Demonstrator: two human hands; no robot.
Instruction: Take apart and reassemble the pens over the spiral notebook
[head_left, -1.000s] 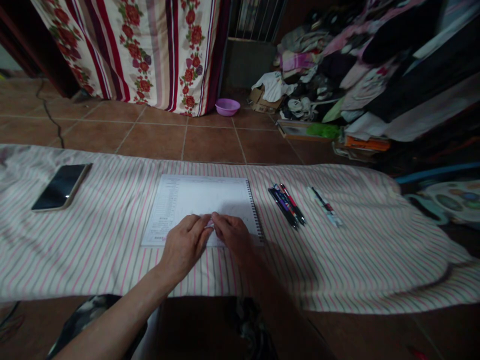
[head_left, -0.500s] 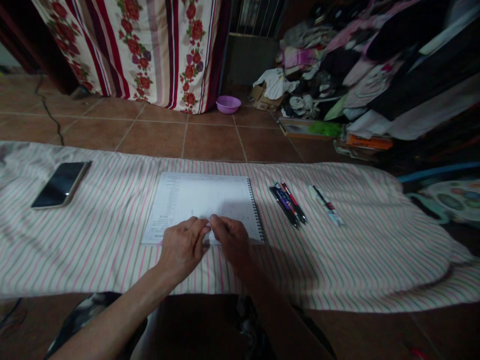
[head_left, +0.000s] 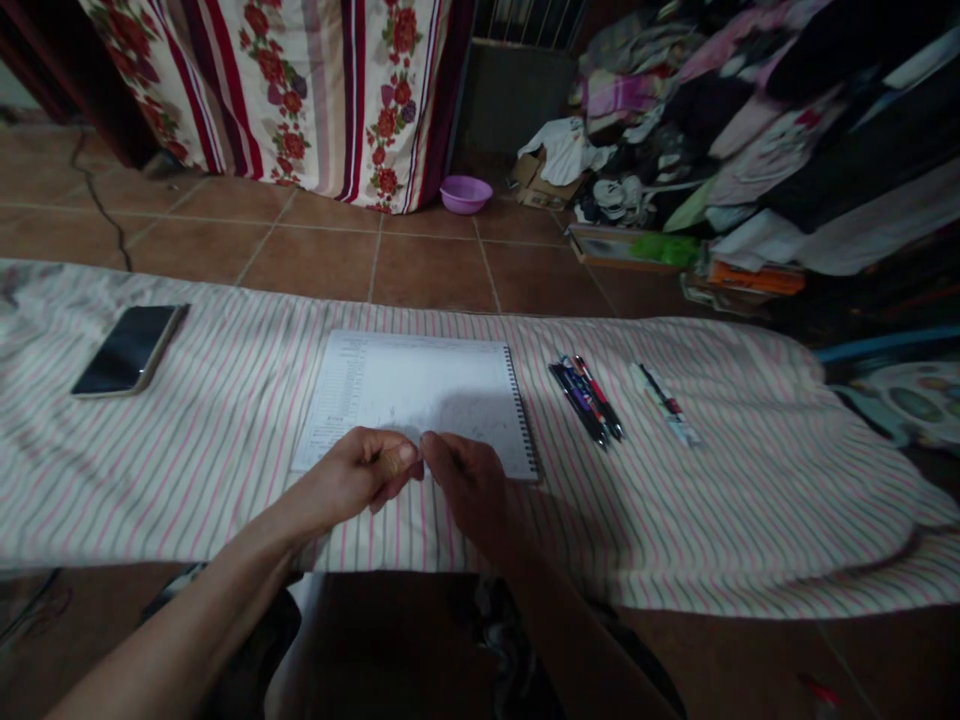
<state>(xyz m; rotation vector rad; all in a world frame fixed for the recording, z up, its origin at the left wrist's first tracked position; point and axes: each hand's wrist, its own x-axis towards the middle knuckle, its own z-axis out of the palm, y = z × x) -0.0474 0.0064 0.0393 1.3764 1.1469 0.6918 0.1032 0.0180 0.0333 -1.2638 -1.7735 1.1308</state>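
My left hand [head_left: 367,468] and my right hand [head_left: 469,485] meet fingertip to fingertip over the near edge of a spiral notebook [head_left: 427,375]. Both are closed in a pinch, thumbs against the fingers. Whatever lies between the fingertips is too small or hidden to name. The notebook lies open-faced on striped cloth, its wire binding on the right and printed text along its left side. A shadow from my hands falls across the page. Right of the binding lie several pens [head_left: 589,400], side by side. Farther right is a pale, slim packet or pen [head_left: 666,404].
A smartphone [head_left: 129,350] rests at the left on the striped cloth [head_left: 232,440]. Beyond the table's far edge are a tiled floor, a purple basin [head_left: 466,194] and a floral curtain [head_left: 315,90]. Clothes [head_left: 705,110] are piled at the back right.
My left hand has rolled so its thumb now faces up, with the fingertips still close to the right hand's. The whole view has shifted slightly.
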